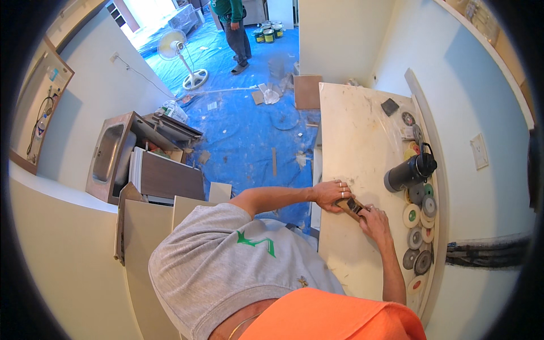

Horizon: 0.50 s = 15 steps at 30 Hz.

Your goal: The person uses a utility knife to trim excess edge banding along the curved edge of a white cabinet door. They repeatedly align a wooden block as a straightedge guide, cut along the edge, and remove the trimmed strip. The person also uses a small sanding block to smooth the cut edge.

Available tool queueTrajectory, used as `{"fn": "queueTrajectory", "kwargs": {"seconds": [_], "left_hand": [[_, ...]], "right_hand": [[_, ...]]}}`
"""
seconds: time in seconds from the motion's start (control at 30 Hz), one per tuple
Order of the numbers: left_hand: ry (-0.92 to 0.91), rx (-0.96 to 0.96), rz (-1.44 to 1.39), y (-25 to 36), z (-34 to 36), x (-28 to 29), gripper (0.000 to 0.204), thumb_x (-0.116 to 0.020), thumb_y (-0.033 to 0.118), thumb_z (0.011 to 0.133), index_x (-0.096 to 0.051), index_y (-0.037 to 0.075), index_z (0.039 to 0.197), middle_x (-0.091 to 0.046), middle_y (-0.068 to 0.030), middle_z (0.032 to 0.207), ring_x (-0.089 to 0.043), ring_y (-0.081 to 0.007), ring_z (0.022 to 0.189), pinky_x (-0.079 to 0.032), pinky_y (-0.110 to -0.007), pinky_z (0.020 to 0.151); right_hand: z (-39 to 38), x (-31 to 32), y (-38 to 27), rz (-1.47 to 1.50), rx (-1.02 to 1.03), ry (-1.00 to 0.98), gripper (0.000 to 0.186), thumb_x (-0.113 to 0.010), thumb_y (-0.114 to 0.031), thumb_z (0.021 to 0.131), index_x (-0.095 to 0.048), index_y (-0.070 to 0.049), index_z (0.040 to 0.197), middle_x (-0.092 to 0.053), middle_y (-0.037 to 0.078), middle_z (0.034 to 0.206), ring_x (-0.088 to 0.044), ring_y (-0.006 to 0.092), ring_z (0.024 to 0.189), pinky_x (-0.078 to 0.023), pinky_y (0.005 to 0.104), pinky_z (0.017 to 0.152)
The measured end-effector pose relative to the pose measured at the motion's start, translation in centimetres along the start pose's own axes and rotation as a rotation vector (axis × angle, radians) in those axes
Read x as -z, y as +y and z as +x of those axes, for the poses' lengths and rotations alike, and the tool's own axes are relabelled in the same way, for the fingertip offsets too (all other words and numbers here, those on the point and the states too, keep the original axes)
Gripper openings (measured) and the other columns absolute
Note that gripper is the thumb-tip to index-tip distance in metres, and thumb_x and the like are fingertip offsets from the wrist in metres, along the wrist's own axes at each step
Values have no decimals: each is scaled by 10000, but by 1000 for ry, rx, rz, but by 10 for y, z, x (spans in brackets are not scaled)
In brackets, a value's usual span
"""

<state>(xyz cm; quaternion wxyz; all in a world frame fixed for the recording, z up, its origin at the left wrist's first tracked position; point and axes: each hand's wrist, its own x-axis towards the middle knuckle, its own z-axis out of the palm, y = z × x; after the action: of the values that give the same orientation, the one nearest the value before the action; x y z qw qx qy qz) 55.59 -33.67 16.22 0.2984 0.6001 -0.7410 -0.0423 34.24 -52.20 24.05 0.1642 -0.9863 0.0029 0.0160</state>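
Observation:
My left hand point(330, 195), with rings on a finger, is closed over one end of a small block-shaped tool point(352, 207), tan with a black part on top. The other end is gripped by my right hand point(374, 222). The tool is low over a long cream-coloured board point(362, 144); whether its underside touches the board is hidden, and its exact kind is unclear. Beyond my right hand, a black bottle point(405, 174) leans on its side at the board's right edge. Several round grinding discs point(412, 215) lie along that same edge.
Blue sheeting point(243, 136) covers the floor, with scraps on it. At left are a metal sink unit point(106, 150) and loose panels point(173, 175). A white fan point(190, 71) and another person point(235, 34) stand farther off, near several cans point(269, 33). A wall bounds the right.

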Motion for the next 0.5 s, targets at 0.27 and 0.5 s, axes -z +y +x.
{"fn": "queueTrajectory", "kwargs": {"seconds": [0.27, 0.5], "left_hand": [[-22, -10, 5, 1, 1, 4, 641, -734, 394, 839, -533, 81, 1361, -608, -117, 1200, -577, -307, 1134, -480, -447, 970], [-30, 22, 0, 13, -2, -4, 629, -729, 409, 841, -547, 77, 1343, -621, -119, 1185, -594, -312, 1106, -486, -444, 961]], "right_hand": [[-2, 3, -4, 60, -39, -9, 256, -733, -172, 811, -696, -116, 1058, -648, 133, 1147, -649, 367, 1020, -496, 503, 910], [-17, 0, -12, 39, -34, 0, 300, -737, -176, 813, -677, -114, 1100, -632, 136, 1204, -632, 363, 1046, -492, 503, 915]]}}
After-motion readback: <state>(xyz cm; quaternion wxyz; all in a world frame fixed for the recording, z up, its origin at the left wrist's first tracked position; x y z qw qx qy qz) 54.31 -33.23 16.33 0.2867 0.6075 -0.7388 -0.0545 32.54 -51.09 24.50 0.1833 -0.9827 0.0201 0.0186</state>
